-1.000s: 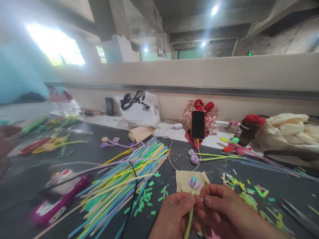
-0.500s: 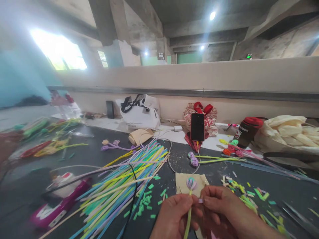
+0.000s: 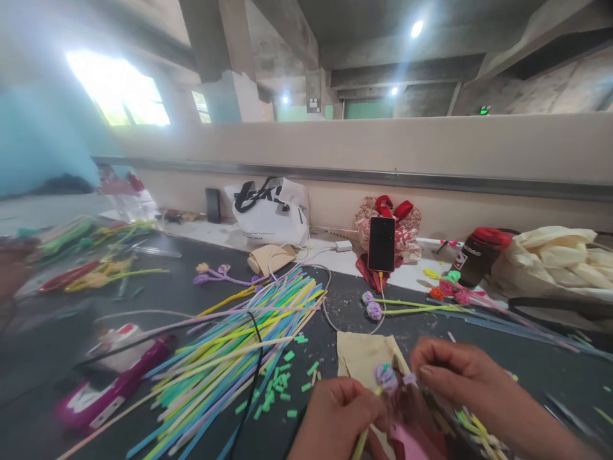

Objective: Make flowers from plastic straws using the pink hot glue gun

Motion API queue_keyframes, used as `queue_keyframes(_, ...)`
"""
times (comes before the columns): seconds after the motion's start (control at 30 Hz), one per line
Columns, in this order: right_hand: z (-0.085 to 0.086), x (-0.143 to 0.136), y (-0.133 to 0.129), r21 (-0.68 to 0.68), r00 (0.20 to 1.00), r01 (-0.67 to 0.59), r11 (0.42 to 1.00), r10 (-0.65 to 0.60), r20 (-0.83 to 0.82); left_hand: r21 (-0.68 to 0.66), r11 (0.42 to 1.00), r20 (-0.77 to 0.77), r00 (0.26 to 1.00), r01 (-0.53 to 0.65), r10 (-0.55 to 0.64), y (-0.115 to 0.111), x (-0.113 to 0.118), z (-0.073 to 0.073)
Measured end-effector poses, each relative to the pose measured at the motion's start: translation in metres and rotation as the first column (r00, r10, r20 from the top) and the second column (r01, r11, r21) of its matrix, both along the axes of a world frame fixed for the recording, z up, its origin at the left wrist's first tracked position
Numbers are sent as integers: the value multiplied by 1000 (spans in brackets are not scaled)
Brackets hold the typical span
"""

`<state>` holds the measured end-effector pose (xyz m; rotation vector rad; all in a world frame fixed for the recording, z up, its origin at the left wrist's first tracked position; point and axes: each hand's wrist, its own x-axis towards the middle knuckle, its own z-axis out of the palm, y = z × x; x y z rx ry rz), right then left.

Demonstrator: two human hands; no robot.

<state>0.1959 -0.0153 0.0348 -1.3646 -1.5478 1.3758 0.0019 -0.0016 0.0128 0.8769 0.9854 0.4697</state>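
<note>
My left hand (image 3: 340, 409) is closed, pinching the yellow-green stem of a pipe cleaner flower (image 3: 385, 378). The flower's small bud is wound in purple and teal and leans right, just beyond my fingertips. To its right, my right hand (image 3: 464, 377) is raised with thumb and forefinger pressed together. A short purple pipe cleaner piece (image 3: 410, 379) shows at those fingertips, apart from the bud. Beneath both hands lies a beige cloth (image 3: 359, 348). Something dark and pinkish under my right hand is too blurred to name.
Left of my hands lies a pile of coloured pipe cleaners (image 3: 239, 358), with green clippings (image 3: 278, 383) beside it. A purple tool (image 3: 115, 390) lies further left. Behind stand a phone (image 3: 382, 244) on a cable and finished purple flowers (image 3: 374, 310). Metal tweezers (image 3: 569, 412) lie right.
My right hand has moved up and right, away from my left hand, with the purple piece at its fingertips. The flower has tipped rightward and lower in my left hand.
</note>
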Motion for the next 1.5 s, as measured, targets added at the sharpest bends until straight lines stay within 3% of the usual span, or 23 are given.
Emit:
queue_keyframes(0.1,9,3,4,108,993,-60,992,49,106,47,999,-81,997,23,-19,-2,3,-2)
queue_keyframes(0.23,5,1,10,148,983,-152,977,134,127,64,998,-139,990,6,3,-6,8,-3)
queue_keyframes(0.37,2,-3,14,132,988,-134,982,123,92,60,998,-165,986,24,-14,-8,10,-2)
queue_keyframes(0.53,6,-8,17,54,991,-130,990,128,42,86,996,-213,977,-9,27,-8,12,-14)
queue_keyframes(0.67,8,-9,19,80,978,-177,981,167,124,87,996,-230,973,17,3,-9,13,-21)
queue_keyframes(0.83,5,-8,20,113,950,-264,958,238,201,136,990,-252,968,22,13,-10,11,-17)
queue_keyframes(1.2,13,-18,13,125,920,-267,956,214,327,170,983,-317,948,74,-16,-12,12,-23)
queue_keyframes(1.33,13,-18,11,110,918,-252,962,201,341,174,981,-265,963,85,-37,-10,10,-27)
queue_keyframes(1.5,12,-18,10,114,914,-244,963,190,358,166,983,-286,958,73,-23,-11,9,-24)
